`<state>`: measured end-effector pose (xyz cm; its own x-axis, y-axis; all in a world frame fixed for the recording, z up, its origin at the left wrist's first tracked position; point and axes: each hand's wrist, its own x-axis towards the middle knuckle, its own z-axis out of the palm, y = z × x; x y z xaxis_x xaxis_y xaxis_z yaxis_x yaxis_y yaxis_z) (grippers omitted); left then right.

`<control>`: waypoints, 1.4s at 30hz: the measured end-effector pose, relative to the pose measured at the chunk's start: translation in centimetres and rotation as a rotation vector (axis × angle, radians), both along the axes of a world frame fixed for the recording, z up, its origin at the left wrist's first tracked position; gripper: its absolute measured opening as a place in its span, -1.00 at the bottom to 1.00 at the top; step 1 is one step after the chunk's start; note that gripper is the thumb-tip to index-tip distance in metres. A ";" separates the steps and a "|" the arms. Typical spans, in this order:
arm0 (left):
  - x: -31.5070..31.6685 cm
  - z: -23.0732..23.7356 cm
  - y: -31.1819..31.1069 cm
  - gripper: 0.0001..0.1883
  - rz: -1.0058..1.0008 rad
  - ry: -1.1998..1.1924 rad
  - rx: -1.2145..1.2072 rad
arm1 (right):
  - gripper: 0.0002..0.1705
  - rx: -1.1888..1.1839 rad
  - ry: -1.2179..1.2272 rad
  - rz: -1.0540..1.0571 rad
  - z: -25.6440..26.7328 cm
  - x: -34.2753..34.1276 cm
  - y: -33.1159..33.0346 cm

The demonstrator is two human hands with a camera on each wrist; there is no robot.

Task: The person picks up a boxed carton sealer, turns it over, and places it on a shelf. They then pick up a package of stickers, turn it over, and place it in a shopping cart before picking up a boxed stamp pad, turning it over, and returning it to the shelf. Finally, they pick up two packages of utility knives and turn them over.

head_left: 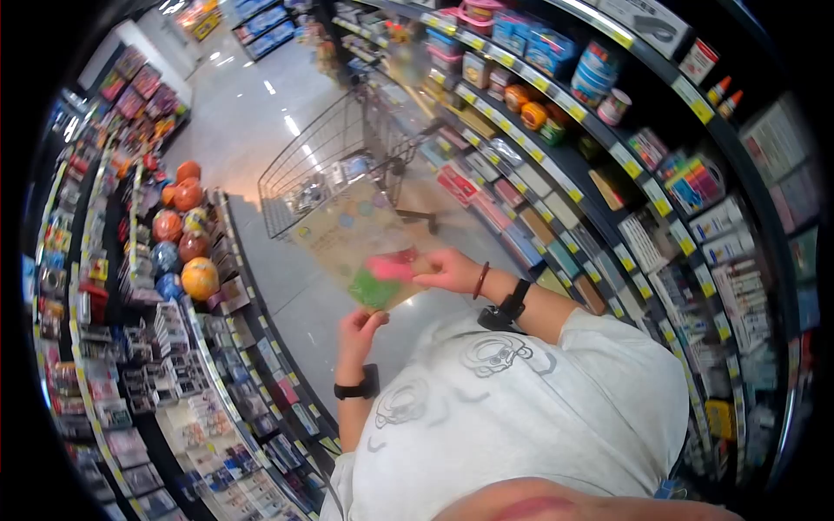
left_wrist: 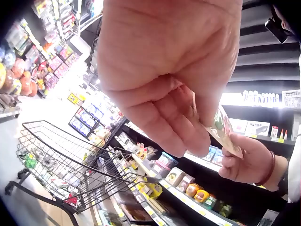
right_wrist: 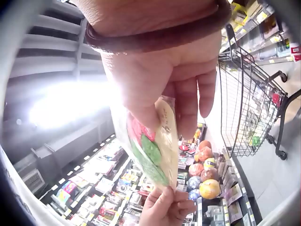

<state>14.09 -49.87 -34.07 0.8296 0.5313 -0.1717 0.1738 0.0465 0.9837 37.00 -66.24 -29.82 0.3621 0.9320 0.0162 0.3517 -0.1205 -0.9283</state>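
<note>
Both hands hold a flat cream-coloured packet (head_left: 334,234) in front of the shirt. It has a clear plastic front, with a pink piece (head_left: 391,265) and a green piece (head_left: 373,288) showing through. My left hand (head_left: 356,337) pinches its lower edge between thumb and fingers. At the right edge, my right hand (head_left: 450,269) grips it with the thumb on the front. In the right wrist view the packet (right_wrist: 153,153) is tilted and its plastic shines. The left wrist view shows only a narrow strip of the packet (left_wrist: 221,127), the rest hidden behind the left hand.
A wire shopping cart (head_left: 300,161) with goods inside stands in the aisle just beyond the packet. Stocked shelves (head_left: 556,113) rise close on the right. On the left are lower racks (head_left: 204,373) and a stack of colourful balls (head_left: 200,278). Grey tiled floor (head_left: 234,113) runs between.
</note>
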 end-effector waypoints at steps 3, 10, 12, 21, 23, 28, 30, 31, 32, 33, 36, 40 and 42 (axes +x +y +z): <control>-0.2 -0.1 1.2 -0.83 -0.055 0.040 0.015 | -0.62 0.078 0.034 -0.074 -1.1 -0.5 -0.3; 0.5 -0.5 2.8 -0.83 -0.264 0.030 0.070 | -0.77 0.056 0.189 -0.150 -1.9 -2.0 -2.5; 0.4 0.4 2.9 -0.83 -0.273 0.025 0.097 | -0.76 -0.021 0.147 -0.186 -0.2 -2.6 -2.6; -4.3 2.0 7.3 -0.78 -0.212 -0.017 0.216 | -0.85 0.009 0.221 -0.195 -3.0 -6.2 2.3; -5.6 1.3 7.6 -0.76 -0.177 -0.011 0.165 | -0.86 -0.056 0.083 -0.105 -3.4 -6.1 3.5; -9.1 -1.3 9.2 -0.76 -0.028 0.013 0.041 | -0.86 -0.068 -0.066 0.067 -3.2 -6.1 9.1; -10.1 -2.7 9.8 -0.76 0.067 -0.023 0.077 | -0.85 -0.006 -0.132 0.133 -3.4 -6.0 11.7; -10.6 -3.2 10.3 -0.76 0.126 -0.056 0.107 | -0.85 -0.011 -0.171 0.179 -3.2 -6.1 13.0; -11.1 -3.6 10.6 -0.76 0.182 -0.090 0.138 | -0.84 -0.017 -0.212 0.221 -2.9 -6.1 14.2; -11.8 -3.6 11.0 -0.77 0.214 -0.069 0.154 | -0.84 -0.016 -0.254 0.262 -2.4 -6.2 15.6; -13.2 -2.3 13.3 -0.78 0.268 0.024 0.205 | -0.84 -0.040 -0.210 0.319 -2.9 -6.4 19.4; -13.7 0.5 14.5 -0.78 0.345 0.157 0.189 | -0.81 0.005 -0.228 0.486 -3.1 -5.7 25.2; -13.3 1.6 15.4 -0.78 0.441 0.139 0.144 | -0.81 0.043 -0.249 0.574 -2.3 -5.2 28.6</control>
